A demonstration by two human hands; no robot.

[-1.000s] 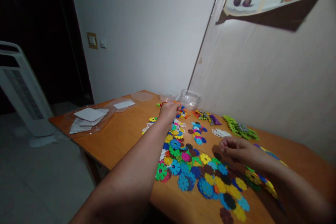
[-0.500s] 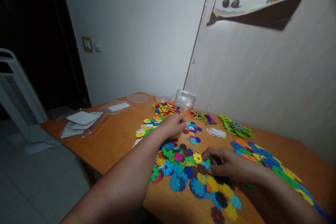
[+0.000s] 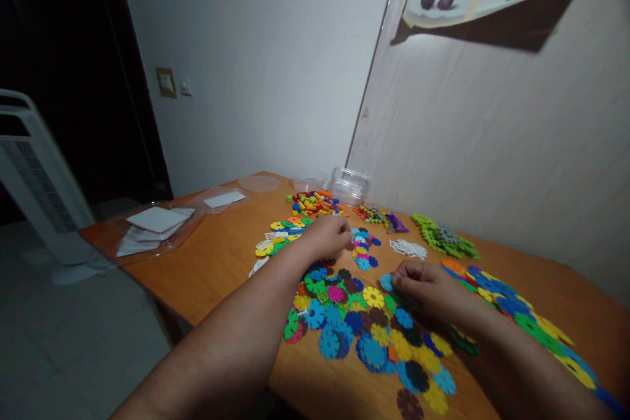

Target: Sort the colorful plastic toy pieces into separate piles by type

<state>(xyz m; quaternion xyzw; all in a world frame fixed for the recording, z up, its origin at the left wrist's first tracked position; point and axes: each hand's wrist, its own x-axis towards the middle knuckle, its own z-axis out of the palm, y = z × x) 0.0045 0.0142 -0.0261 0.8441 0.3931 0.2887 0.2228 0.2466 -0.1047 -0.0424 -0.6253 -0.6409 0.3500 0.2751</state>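
My right hand (image 3: 418,285) pinches a light blue notched disc (image 3: 386,282) between thumb and fingers, just above the right side of a loose pile of notched plastic discs (image 3: 354,321) in many colours. Farther out, my left hand (image 3: 329,236) is closed, fingers curled in, over the far end of that pile. Whatever it holds, if anything, is hidden. Beside its fingertips lies a small cluster of blue, pink and white discs (image 3: 363,249). Partly behind my left forearm is a group of yellow, green and white pieces (image 3: 278,236).
Small bricks (image 3: 315,202) are heaped at the back before a clear plastic box (image 3: 349,185). White fence-like pieces (image 3: 408,249), green interlocking pieces (image 3: 443,236) and larger coloured discs (image 3: 514,302) lie to the right. Clear packaging with white papers (image 3: 156,220) rests on the left of the wooden table (image 3: 221,230).
My right hand has closed on a light blue disc and lifted it slightly up from the pile. My left hand stays in nearly the same place.
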